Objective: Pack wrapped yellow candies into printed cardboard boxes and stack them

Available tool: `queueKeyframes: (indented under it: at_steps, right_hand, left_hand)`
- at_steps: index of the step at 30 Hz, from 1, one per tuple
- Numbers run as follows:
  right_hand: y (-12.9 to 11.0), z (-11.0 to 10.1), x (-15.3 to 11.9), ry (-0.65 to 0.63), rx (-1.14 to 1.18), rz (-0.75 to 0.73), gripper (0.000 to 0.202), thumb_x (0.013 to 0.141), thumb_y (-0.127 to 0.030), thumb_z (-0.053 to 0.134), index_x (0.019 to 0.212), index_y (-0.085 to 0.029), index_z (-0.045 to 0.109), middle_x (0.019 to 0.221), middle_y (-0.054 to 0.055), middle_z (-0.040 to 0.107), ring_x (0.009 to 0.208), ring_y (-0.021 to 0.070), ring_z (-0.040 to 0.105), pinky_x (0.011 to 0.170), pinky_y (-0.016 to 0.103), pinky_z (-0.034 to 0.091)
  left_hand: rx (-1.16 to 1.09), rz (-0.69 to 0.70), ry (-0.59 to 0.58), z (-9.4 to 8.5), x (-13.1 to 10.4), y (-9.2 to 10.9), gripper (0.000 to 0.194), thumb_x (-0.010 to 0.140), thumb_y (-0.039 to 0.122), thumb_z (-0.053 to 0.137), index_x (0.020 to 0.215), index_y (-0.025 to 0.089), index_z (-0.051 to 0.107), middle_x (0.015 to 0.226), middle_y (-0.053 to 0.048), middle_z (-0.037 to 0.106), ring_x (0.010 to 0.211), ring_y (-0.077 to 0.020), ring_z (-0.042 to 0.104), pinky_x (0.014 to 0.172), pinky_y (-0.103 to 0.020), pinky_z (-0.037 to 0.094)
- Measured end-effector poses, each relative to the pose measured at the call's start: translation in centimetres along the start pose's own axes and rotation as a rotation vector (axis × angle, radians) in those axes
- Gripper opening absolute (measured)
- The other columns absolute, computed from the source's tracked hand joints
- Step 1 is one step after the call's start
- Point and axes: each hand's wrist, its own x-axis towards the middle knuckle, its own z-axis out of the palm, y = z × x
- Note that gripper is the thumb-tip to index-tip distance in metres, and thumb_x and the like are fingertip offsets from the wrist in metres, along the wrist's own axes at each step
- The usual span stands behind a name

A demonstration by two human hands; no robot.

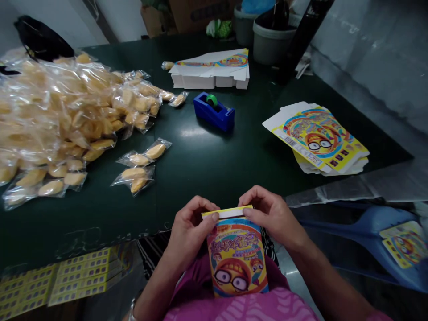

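A yellow cartoon-printed carton stands upright against my lap at the table's front edge, its white top flap toward the table. My left hand pinches the carton's upper left corner between thumb and fingers. At the upper right corner, my right hand grips the same carton, thumb on the front by the flap. The fingertips behind the flap are partly hidden, and so is the inside of the carton. Beyond my hands on the dark green table lie a few clear-wrapped yellow pastries.
A large heap of wrapped pastries covers the table's left. A blue tape dispenser sits mid-table before a stack of flat cartons. More flat cartons lie right. Yellow boxes are stacked below left; a blue stool stands right.
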Motion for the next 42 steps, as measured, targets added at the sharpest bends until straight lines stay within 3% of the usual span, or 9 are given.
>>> queueKeyframes:
  at_steps: [4, 9, 14, 22, 29, 35, 39, 41, 42]
  right_hand:
    - [-0.1, -0.5, 0.1, 0.056, -0.032, 0.025, 0.012, 0.078, -0.030, 0.067, 0.079, -0.020, 0.061, 0.075, -0.001, 0.061, 0.066, 0.0135, 0.056, 0.059, 0.025, 0.044]
    - [-0.3, -1.0, -1.7, 0.133, -0.144, -0.065, 0.014, 0.079, -0.027, 0.069, 0.068, -0.020, 0.063, 0.081, 0.003, 0.070, 0.077, 0.0169, 0.065, 0.069, 0.028, 0.052]
    - [0.4, -1.0, -4.0, 0.192, -0.181, -0.121, 0.009, 0.083, -0.031, 0.071, 0.086, -0.023, 0.073, 0.099, 0.006, 0.076, 0.095, 0.0217, 0.071, 0.078, 0.031, 0.058]
    - [0.8, 0.1, -5.5, 0.255, -0.163, -0.105, 0.016, 0.082, -0.031, 0.073, 0.096, -0.024, 0.074, 0.103, 0.007, 0.076, 0.089, 0.0220, 0.073, 0.074, 0.030, 0.061]
    - [0.2, 0.6, -5.1, 0.163, -0.280, -0.150, 0.011, 0.081, -0.029, 0.073, 0.091, -0.025, 0.076, 0.105, 0.007, 0.075, 0.099, 0.0233, 0.070, 0.082, 0.033, 0.057]
    - [0.3, 1.5, -4.6, 0.088, -0.102, -0.088, 0.013, 0.079, -0.037, 0.075, 0.083, -0.024, 0.078, 0.098, 0.007, 0.077, 0.092, 0.0233, 0.071, 0.082, 0.035, 0.055]
    - [0.4, 0.9, -1.7, -0.067, 0.059, 0.003, 0.029, 0.080, -0.048, 0.072, 0.093, -0.023, 0.079, 0.104, 0.011, 0.076, 0.099, 0.0263, 0.069, 0.090, 0.041, 0.054]
    - [-1.0, -0.2, 2.5, -0.026, 0.072, -0.020, 0.037, 0.077, -0.052, 0.072, 0.093, -0.019, 0.077, 0.103, 0.012, 0.075, 0.101, 0.0280, 0.068, 0.087, 0.043, 0.055]
    - [-2.1, -1.0, 5.2, 0.107, 0.067, -0.062, 0.039, 0.075, -0.053, 0.073, 0.092, -0.018, 0.076, 0.101, 0.012, 0.074, 0.102, 0.0281, 0.067, 0.085, 0.041, 0.056]
  left_hand:
    - [0.048, 0.009, -0.044, 0.1, 0.7, 0.7, 0.013, 0.071, 0.031, 0.074, 0.068, 0.019, 0.067, 0.069, 0.001, 0.068, 0.058, -0.0118, 0.056, 0.052, -0.020, 0.045]
    - [0.168, 0.079, -0.059, 0.4, 0.0, 0.0, 0.016, 0.080, 0.034, 0.067, 0.076, 0.022, 0.077, 0.084, -0.003, 0.077, 0.077, -0.0186, 0.069, 0.067, -0.025, 0.055]
    - [0.228, 0.209, 0.070, 0.7, -1.8, -1.9, 0.026, 0.083, 0.025, 0.065, 0.106, 0.023, 0.075, 0.105, -0.003, 0.078, 0.093, -0.0191, 0.073, 0.081, -0.027, 0.058]
    - [0.209, 0.299, 0.138, 0.7, -3.2, -2.2, 0.024, 0.080, 0.018, 0.070, 0.103, 0.023, 0.075, 0.095, 0.000, 0.079, 0.081, -0.0118, 0.073, 0.073, -0.016, 0.057]
    - [0.076, 0.191, -0.072, -1.7, -3.0, -0.9, 0.005, 0.079, 0.023, 0.071, 0.074, 0.021, 0.072, 0.089, -0.001, 0.076, 0.082, -0.0145, 0.071, 0.071, -0.019, 0.057]
    - [0.207, 0.108, -0.077, -2.8, -4.1, -1.0, 0.024, 0.088, 0.039, 0.060, 0.096, 0.025, 0.077, 0.107, -0.005, 0.075, 0.101, -0.0216, 0.068, 0.088, -0.026, 0.053]
    - [0.136, 0.047, 0.038, -3.9, -3.4, -2.7, 0.034, 0.080, 0.053, 0.066, 0.087, 0.023, 0.079, 0.098, -0.007, 0.076, 0.096, -0.0257, 0.068, 0.084, -0.028, 0.055]
    - [0.053, 0.038, 0.074, -4.7, -2.3, -3.3, 0.036, 0.075, 0.055, 0.072, 0.082, 0.021, 0.080, 0.097, -0.008, 0.076, 0.096, -0.0275, 0.068, 0.083, -0.029, 0.055]
    - [0.018, 0.032, 0.069, -5.0, -1.8, -3.4, 0.036, 0.072, 0.056, 0.074, 0.080, 0.021, 0.080, 0.098, -0.009, 0.076, 0.096, -0.0284, 0.068, 0.083, -0.029, 0.055]
